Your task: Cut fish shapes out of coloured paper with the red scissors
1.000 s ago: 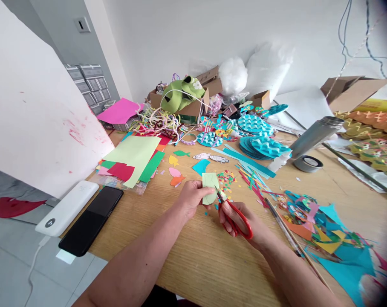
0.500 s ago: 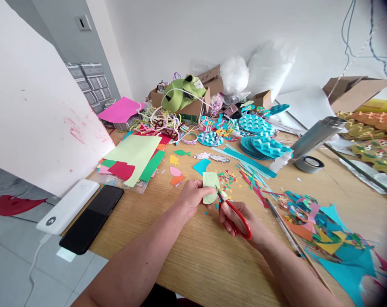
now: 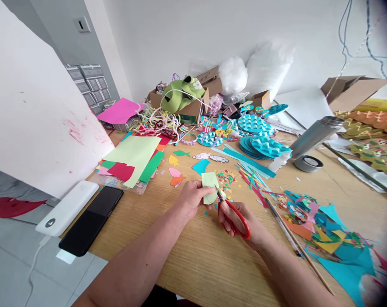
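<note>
A small piece of pale green paper [image 3: 209, 183] with a drawn outline is pinched in my left hand [image 3: 193, 197], thumb on top. My right hand [image 3: 238, 217] is wrapped round the red handles of a pair of scissors [image 3: 244, 228]. The scissor blades meet the right edge of the green paper, where a strip is partly cut away. Just beyond lie a blue paper piece [image 3: 201, 166], an orange paper fish [image 3: 177, 180], a yellow paper fish [image 3: 173, 160] and a green paper fish [image 3: 181, 153]. Tiny coloured paper bits [image 3: 226, 179] are scattered behind the scissors.
Sheets of coloured paper [image 3: 132, 153], a black phone [image 3: 91, 221] and a white power bank [image 3: 67, 209] lie on the left. To the right are a pen [image 3: 284, 230], paper scraps [image 3: 334, 238], a steel flask [image 3: 318, 136] and blue egg-tray discs [image 3: 264, 147]. Boxes stand against the wall.
The view has shifted very slightly. Both hands, the green paper and the scissors keep nearly the same position, with the blades still at the paper's edge.
</note>
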Demonstrator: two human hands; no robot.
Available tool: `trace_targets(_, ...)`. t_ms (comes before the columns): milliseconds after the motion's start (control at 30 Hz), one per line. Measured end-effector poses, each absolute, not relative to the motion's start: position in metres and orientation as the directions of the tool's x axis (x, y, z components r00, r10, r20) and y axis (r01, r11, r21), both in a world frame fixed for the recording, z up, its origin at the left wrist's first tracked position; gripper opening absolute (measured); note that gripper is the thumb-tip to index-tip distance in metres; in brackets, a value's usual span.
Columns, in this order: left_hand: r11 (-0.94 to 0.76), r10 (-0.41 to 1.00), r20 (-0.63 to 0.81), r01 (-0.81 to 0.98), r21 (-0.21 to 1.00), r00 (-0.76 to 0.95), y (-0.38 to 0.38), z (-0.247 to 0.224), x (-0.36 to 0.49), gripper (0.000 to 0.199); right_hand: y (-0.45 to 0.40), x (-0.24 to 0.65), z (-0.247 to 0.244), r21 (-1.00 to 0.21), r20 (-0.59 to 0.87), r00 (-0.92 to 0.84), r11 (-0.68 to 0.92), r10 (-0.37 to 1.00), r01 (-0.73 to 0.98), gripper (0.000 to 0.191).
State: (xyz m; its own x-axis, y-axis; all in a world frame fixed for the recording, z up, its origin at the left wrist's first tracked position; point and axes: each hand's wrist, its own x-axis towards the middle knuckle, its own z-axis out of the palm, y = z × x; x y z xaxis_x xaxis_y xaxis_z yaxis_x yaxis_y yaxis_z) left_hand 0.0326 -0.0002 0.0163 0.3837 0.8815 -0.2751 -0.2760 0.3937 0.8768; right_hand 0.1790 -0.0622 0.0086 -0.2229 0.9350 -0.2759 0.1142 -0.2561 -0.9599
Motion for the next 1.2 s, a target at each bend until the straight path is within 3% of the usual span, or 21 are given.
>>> trace_targets(1200,0.418,0.875,-0.305,-0.271,0.867,0.375,-0.0034,0.0156,0.0363,0.021,-0.063,0.1769,0.006,-0.968,-0.249,-0.203,-0.245,0.947,0.044,0.058)
